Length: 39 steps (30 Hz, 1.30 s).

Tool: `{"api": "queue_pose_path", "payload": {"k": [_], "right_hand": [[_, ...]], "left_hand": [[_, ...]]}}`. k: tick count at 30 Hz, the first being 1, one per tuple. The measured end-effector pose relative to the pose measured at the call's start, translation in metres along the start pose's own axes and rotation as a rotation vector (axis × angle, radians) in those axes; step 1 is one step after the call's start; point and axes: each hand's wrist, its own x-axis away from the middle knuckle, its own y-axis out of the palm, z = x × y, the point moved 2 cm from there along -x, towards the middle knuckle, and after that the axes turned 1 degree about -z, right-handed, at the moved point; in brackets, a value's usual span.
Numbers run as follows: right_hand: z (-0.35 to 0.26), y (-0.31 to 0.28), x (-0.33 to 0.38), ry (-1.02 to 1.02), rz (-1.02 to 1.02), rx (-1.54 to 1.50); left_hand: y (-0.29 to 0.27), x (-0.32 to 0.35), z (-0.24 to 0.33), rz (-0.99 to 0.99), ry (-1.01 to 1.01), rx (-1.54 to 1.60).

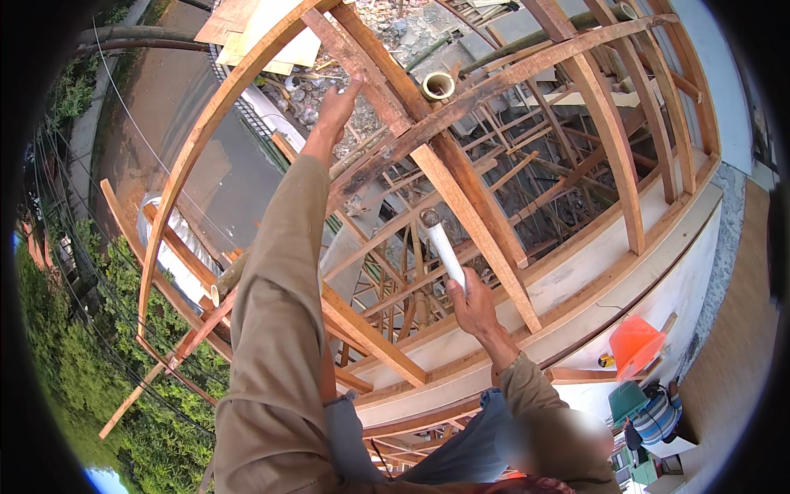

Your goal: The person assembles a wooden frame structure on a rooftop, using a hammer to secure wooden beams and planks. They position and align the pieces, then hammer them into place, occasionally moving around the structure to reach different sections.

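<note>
My left hand (336,105) reaches far out on a tan-sleeved arm and grips a reddish wooden beam (387,107) of a curved timber frame (193,156). My right hand is not in view. Below me a co-worker in a tan shirt holds up a white tube (444,251) in one hand (473,306), its tip near the crossing beams. The rest of that person is partly hidden at the lower edge.
Open lattice of planks and bamboo poles (438,85) spans the middle, with rubble beyond and a long drop beneath. A curved pale ledge (592,272) runs right. Orange bucket (635,342), green bucket (627,401) and a person in stripes (658,418) lie below. Cables and greenery (74,362) left.
</note>
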Motion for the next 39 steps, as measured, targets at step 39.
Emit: {"api": "queue_pose_path", "payload": {"k": [39], "right_hand": [[-0.141,-0.297,0.534,-0.467,-0.019,0.052]], "left_hand": [[0.152,0.907,0.192,-0.548,-0.041,0.759]]}}
